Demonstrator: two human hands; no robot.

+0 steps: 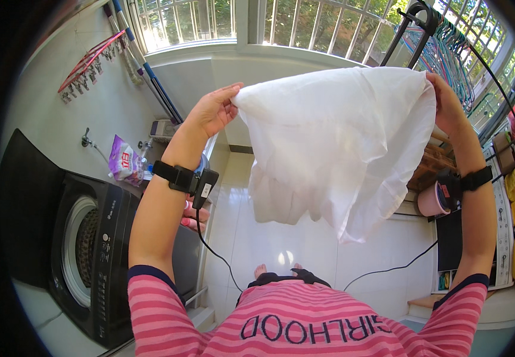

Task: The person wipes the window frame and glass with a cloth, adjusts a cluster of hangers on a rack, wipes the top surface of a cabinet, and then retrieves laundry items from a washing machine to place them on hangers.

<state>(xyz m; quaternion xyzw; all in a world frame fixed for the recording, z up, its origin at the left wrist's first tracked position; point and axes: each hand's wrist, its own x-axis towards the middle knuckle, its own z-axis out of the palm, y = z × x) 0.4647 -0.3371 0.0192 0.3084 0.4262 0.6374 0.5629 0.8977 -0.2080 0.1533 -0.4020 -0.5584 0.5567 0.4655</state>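
Observation:
A white cloth [324,138], thin and loosely draped, hangs stretched between my two raised hands. My left hand [216,109] pinches one upper corner between thumb and fingers. At the opposite end, my right hand [447,102] grips the upper edge, its fingers partly hidden behind the fabric. Folds gather toward the right side, and the lower hem falls free above the floor. What garment or linen it is, I cannot tell. Both my forearms wear black straps with small devices, from which cables run down.
To the left a black top-loading washing machine [105,267] has its lid raised. A purple detergent bag [125,160] stands beyond it. A red clip hanger [90,60] and poles [150,76] line the wall. Many-coloured hangers [451,58] hang at right, above a pink bucket [431,199].

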